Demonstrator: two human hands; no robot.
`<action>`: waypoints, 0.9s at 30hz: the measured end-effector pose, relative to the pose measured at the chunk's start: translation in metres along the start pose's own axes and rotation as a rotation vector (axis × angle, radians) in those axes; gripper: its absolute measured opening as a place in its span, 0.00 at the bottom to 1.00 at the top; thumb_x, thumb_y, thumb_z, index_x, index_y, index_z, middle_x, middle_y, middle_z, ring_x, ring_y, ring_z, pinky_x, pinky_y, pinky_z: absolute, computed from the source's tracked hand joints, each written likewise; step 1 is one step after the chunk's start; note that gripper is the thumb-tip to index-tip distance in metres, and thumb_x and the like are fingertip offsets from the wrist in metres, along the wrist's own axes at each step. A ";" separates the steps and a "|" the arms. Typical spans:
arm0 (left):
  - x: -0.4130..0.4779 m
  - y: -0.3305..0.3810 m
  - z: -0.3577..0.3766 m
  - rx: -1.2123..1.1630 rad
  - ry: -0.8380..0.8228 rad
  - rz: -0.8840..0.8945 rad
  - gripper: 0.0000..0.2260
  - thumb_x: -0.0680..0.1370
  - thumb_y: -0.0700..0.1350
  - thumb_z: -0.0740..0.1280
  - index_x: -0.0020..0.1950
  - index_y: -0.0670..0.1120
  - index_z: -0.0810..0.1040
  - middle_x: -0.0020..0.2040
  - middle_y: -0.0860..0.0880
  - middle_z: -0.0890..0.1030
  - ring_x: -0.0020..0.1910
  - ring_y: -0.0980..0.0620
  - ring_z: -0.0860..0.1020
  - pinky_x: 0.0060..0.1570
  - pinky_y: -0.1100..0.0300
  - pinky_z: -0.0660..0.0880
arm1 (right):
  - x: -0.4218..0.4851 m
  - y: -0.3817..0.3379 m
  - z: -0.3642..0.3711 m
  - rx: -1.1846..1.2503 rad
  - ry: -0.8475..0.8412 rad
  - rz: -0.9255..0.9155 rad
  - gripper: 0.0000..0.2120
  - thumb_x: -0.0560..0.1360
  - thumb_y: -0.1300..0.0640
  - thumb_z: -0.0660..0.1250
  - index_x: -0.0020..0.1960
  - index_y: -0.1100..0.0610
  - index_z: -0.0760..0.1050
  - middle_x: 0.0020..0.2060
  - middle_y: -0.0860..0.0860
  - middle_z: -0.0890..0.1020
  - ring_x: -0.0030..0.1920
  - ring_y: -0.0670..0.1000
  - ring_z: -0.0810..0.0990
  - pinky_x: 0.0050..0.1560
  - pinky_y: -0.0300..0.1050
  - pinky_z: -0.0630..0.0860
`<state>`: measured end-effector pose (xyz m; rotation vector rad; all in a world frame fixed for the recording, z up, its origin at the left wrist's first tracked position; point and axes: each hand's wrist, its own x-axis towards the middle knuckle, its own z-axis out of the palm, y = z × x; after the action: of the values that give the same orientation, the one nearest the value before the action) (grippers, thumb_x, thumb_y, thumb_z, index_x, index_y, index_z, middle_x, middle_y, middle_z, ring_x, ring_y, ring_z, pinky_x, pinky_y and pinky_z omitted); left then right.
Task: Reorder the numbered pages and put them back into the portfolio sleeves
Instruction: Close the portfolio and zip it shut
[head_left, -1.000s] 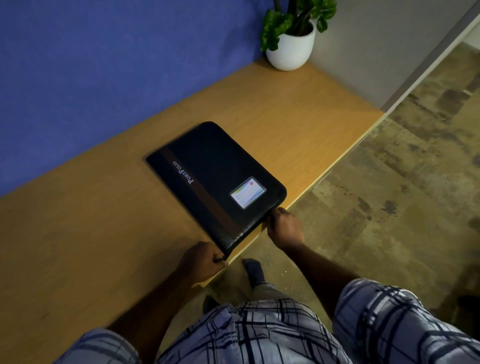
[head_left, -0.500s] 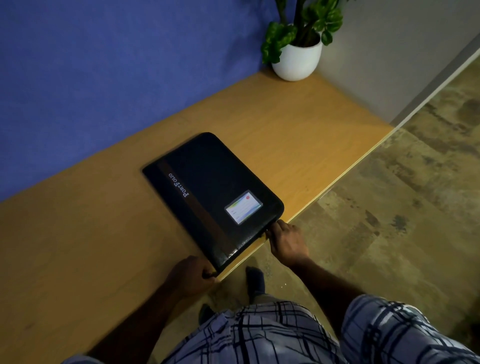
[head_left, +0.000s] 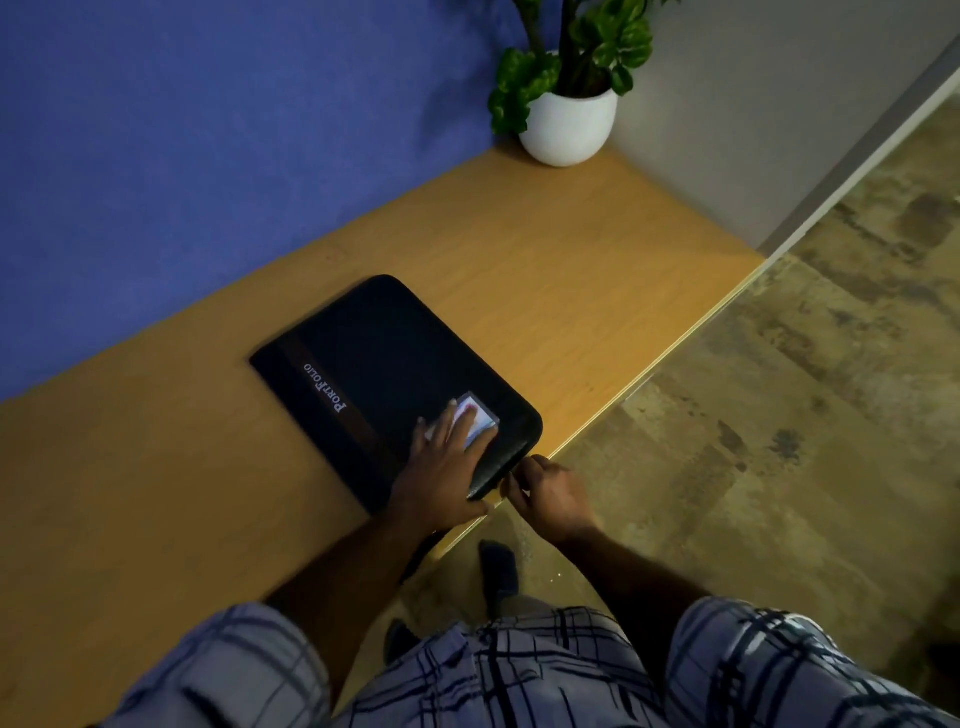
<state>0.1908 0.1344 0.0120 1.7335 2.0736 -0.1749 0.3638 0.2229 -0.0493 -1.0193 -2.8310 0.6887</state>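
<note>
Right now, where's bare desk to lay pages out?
Free: desk between portfolio and pot, and the stretch left of the portfolio along the blue wall. Crowded: the near corner, left hand flat on it, right hand at its edge.

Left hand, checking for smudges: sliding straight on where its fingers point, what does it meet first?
The card on the portfolio; the left hand partly covers it now. Beyond looks like bare cover.
</note>
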 end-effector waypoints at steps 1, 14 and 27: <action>0.010 0.003 0.001 0.024 -0.031 -0.058 0.46 0.72 0.70 0.65 0.80 0.57 0.43 0.80 0.45 0.36 0.78 0.35 0.37 0.72 0.30 0.50 | 0.000 0.001 0.001 0.000 0.015 -0.015 0.14 0.80 0.47 0.57 0.52 0.54 0.77 0.41 0.49 0.80 0.36 0.45 0.75 0.37 0.39 0.75; 0.025 0.025 0.006 0.007 -0.184 -0.291 0.48 0.73 0.65 0.65 0.80 0.51 0.37 0.78 0.37 0.32 0.74 0.24 0.39 0.67 0.27 0.60 | 0.012 0.011 0.000 0.080 0.185 0.131 0.08 0.78 0.54 0.68 0.42 0.56 0.77 0.33 0.49 0.78 0.28 0.41 0.68 0.28 0.26 0.55; 0.018 0.025 0.012 0.011 -0.192 -0.254 0.50 0.73 0.64 0.67 0.80 0.49 0.37 0.78 0.40 0.32 0.75 0.26 0.38 0.69 0.28 0.58 | 0.030 0.034 -0.012 0.061 0.196 0.148 0.08 0.80 0.53 0.64 0.46 0.57 0.76 0.36 0.50 0.77 0.31 0.46 0.72 0.31 0.38 0.69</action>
<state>0.2156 0.1516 -0.0014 1.3935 2.1443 -0.4131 0.3631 0.2699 -0.0556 -1.2229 -2.5730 0.6437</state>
